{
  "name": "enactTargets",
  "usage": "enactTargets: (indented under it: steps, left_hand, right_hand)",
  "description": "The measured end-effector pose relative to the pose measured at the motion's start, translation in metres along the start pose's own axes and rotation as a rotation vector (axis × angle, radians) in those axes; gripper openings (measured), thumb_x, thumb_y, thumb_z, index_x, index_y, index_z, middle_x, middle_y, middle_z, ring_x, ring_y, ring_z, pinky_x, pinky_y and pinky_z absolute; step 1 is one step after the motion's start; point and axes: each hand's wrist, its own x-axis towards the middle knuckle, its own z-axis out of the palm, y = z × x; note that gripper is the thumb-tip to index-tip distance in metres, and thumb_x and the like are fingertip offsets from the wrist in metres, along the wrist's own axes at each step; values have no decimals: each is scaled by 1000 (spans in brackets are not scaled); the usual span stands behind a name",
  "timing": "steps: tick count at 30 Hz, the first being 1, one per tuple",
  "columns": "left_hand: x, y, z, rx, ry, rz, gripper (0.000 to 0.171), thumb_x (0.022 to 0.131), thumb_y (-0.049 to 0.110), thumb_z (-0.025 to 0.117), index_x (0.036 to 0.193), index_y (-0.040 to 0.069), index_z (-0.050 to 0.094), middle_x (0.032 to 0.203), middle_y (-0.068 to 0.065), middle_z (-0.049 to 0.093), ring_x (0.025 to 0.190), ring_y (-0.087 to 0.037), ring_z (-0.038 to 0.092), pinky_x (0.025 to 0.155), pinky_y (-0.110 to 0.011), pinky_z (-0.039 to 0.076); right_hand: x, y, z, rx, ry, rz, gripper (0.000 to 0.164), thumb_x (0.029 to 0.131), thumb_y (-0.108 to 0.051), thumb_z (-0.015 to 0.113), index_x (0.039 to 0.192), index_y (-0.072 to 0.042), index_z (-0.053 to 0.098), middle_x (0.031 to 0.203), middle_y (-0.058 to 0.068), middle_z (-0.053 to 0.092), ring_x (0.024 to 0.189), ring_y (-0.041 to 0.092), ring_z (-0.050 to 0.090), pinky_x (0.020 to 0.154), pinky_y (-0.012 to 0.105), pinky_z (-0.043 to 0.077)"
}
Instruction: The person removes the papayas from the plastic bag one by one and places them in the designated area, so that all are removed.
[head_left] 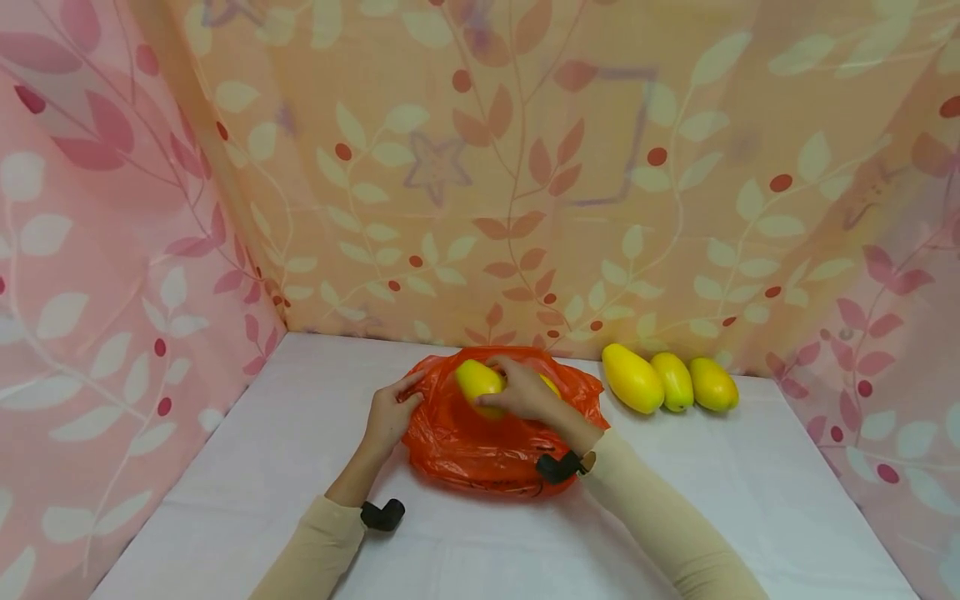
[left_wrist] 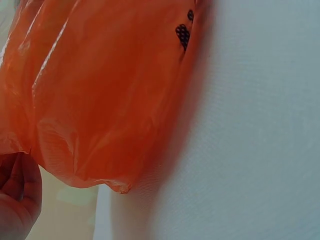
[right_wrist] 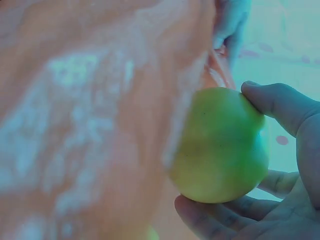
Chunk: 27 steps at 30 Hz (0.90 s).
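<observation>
A red plastic bag [head_left: 472,454] lies with its mouth spread open on the table. At its left rim, my left hand [head_left: 386,421] grips the film; the left wrist view shows curled fingers [left_wrist: 31,187] at the bag's edge. My right hand [head_left: 525,393] holds a yellow mango [head_left: 478,382] over the bag's opening. In the right wrist view, the thumb and fingers wrap around this mango [right_wrist: 220,145], beside the blurred bag film [right_wrist: 100,125]. Part of another yellow fruit [head_left: 551,385] shows behind my right hand, within the bag; most of it is hidden.
To the right of the bag, a large yellow fruit [head_left: 632,379] and two smaller ones, a middle fruit [head_left: 672,383] and a right fruit [head_left: 714,385], stand in a row near the back edge. Patterned cloth [head_left: 510,167] encloses the white-covered table [head_left: 247,500] behind and at both sides.
</observation>
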Motion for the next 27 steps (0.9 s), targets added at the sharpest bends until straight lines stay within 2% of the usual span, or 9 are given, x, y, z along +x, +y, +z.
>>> enactTargets:
  steps: [17,21,27]
  left_hand:
    - [-1,0,0,-13,-5,-1,40,95,2,57,135,5,59,141,-19,53,138,-31,44,112,-47,39]
    - [-1,-1,1,-12,5,-7,40,94,1,57,134,4,59,141,-19,54,138,-31,44,111,-46,40]
    - [-1,0,2,-17,7,-16,40,94,2,57,134,5,59,141,-17,54,138,-30,45,110,-45,41]
  right_hand:
    - [-23,-3,-43,66,38,-6,65,82,-39,76,135,-14,49,124,9,60,105,26,57,89,39,53]
    - [-30,-2,-53,71,46,3,68,82,-42,75,138,-17,46,129,11,58,109,29,56,89,40,54]
    - [-38,3,-65,69,80,9,77,81,-48,75,143,-15,42,136,10,55,114,30,55,93,43,54]
